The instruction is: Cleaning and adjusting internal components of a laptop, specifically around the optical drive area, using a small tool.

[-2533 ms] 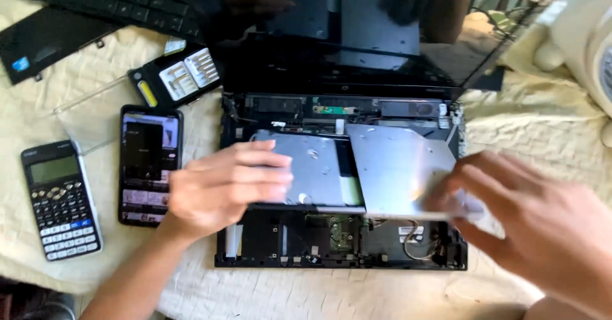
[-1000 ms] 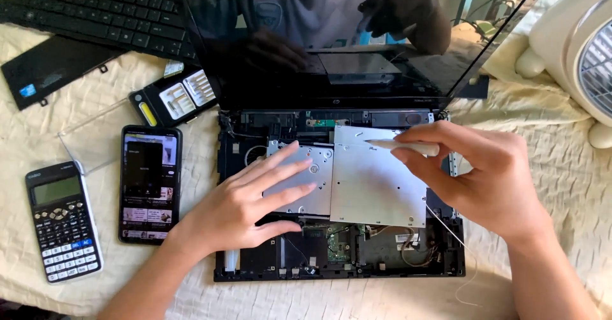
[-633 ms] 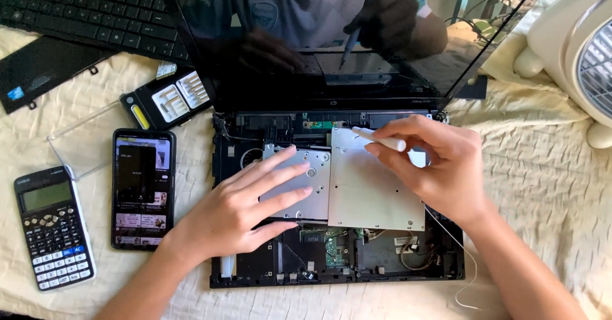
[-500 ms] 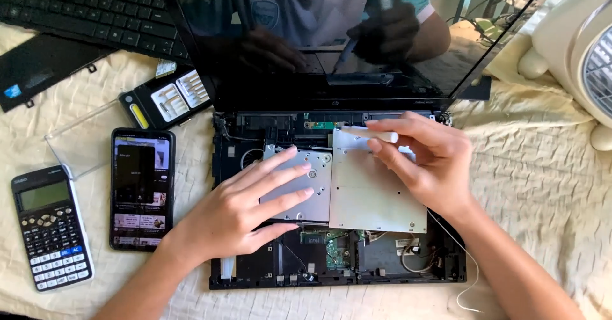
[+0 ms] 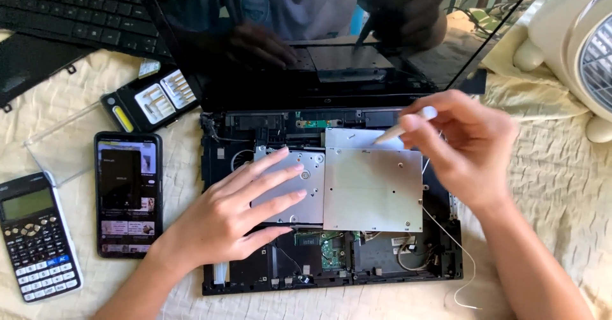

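A black calculator (image 5: pixel 37 237) lies at the far left of a cream cloth (image 5: pixel 548 186), with a smartphone (image 5: pixel 128 194) just beside it at its 3 o'clock and an open case of screwdriver bits (image 5: pixel 152 101) at the phone's 12 o'clock. At centre sits an opened laptop base (image 5: pixel 331 199), its dark screen (image 5: pixel 331 33) tilted back at 12 o'clock. The left hand (image 5: pixel 226 215) rests flat, fingers spread apart and gripping nothing, on the left half of a silver metal drive unit (image 5: pixel 373 189) seated in the base. At the unit's 1 o'clock, the right hand (image 5: pixel 468 145) pinches a slim white tool (image 5: pixel 408 123) between thumb and fingers, its tip touching the unit's upper edge. The unit looks stiff, thin and fairly light (sheet metal, likely slick, with hard edges), so it is probably best held by its long sides, clear of the green circuit board (image 5: pixel 331 250) at its 6 o'clock. A white fan (image 5: pixel 574 33) stands at far right.
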